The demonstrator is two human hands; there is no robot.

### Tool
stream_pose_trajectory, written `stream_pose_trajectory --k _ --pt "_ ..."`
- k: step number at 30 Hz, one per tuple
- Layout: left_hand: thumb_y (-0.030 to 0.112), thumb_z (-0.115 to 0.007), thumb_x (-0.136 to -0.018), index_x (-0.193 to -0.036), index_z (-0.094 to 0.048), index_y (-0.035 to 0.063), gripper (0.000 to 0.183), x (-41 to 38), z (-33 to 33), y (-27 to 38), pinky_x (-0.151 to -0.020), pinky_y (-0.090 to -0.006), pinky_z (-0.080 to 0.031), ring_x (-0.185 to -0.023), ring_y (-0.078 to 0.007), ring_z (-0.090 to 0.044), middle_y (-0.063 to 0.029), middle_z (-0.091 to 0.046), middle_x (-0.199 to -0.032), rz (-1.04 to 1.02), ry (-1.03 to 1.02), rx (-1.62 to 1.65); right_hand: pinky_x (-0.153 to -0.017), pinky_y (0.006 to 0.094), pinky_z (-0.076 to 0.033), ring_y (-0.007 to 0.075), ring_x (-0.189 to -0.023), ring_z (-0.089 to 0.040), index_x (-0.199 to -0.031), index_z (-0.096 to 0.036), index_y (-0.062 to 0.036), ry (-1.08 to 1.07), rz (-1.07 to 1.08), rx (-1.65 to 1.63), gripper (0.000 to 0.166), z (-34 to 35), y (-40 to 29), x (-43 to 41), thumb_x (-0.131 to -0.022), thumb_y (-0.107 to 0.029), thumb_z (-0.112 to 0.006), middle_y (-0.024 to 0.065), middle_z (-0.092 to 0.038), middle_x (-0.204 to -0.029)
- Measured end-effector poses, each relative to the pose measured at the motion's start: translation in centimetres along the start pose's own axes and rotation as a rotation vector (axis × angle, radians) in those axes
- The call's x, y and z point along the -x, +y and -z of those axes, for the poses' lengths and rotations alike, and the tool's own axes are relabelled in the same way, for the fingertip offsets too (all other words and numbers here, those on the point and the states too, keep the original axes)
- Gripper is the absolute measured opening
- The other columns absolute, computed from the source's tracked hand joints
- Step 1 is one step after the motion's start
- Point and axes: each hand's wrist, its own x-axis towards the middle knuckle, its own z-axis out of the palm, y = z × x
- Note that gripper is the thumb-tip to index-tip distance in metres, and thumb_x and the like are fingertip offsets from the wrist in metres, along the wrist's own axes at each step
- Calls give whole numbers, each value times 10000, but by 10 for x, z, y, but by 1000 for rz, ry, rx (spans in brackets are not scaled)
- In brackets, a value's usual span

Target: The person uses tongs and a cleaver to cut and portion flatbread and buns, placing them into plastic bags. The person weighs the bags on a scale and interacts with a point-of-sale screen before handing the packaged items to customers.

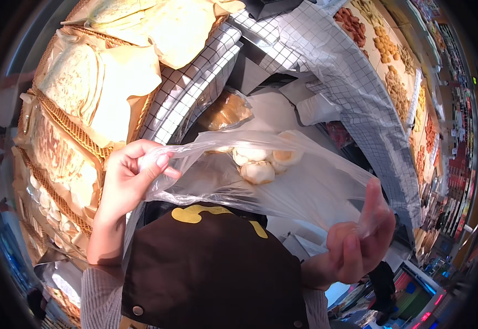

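Observation:
My left hand [134, 177] pinches the rim of a clear plastic bag [317, 185] between thumb and fingers. At the other end, my right hand [358, 238] holds the bag's edge, with the film pulled over a raised finger. The bag's mouth is stretched wide between both hands. Several round pale buns [257, 170] with browned patches show in the bag's opening; they appear to lie inside it. Beyond the bag, a wrapped brown bread item [226, 110] sits in clear film.
Wicker baskets [68, 123] to the left hold stacked flatbreads [72, 82] on brown paper. A checked cloth [358, 90] drapes the right-hand counter, where piles of snack food [387, 45] lie. A brown apron [214, 267] covers my front. Packed store shelves [465, 135] stand farther right.

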Motion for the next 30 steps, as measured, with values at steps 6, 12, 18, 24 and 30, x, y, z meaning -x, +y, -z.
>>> stream_pose_trajectory --k 6,12,18,24,30 --pt "101 -748 -866 -831 -721 -30 138 -40 -50 30 -477 -184 -332 -550 -7 -450 35 -605 -636 -234 477 -500 -786 313 -507 235 -711 -648 -1344 -348 207 -185 -131 -75 666 22 45 -96 -764 -86 -496 507 -389 -1308" --pt "88 -772 -839 -815 -734 -24 121 -70 -120 64 -462 -189 -313 -514 -7 -450 29 -587 -592 -70 563 -138 -524 185 -452 111 -561 -580 -1383 -338 168 -438 -291 -250 682 68 83 -202 -768 -33 -556 486 -379 -1342" --pt "64 -748 -851 -853 -738 -36 101 -83 -156 82 -420 -186 -374 -458 -48 -512 -29 -629 -633 -22 704 79 -551 153 -389 91 -642 -541 -1381 -360 125 -541 -289 -321 673 69 109 -284 -769 17 -619 430 -420 -1366" --pt "24 -697 -876 -925 -714 -54 94 -94 -145 92 -443 -197 -446 -582 -123 -655 -94 -680 -723 -167 652 216 -522 151 -360 43 -576 -462 -1455 -223 139 -734 -157 -305 762 31 112 -322 -784 14 -562 460 -249 -1443" --pt "67 -671 -890 -1104 -625 -82 265 -101 -108 89 -770 -312 -547 -933 -236 -682 -216 -694 -1011 -509 184 579 -553 154 -378 51 -570 -454 -1475 -168 152 -1022 -93 -423 810 -26 101 -322 -775 29 -556 444 -229 -1472"
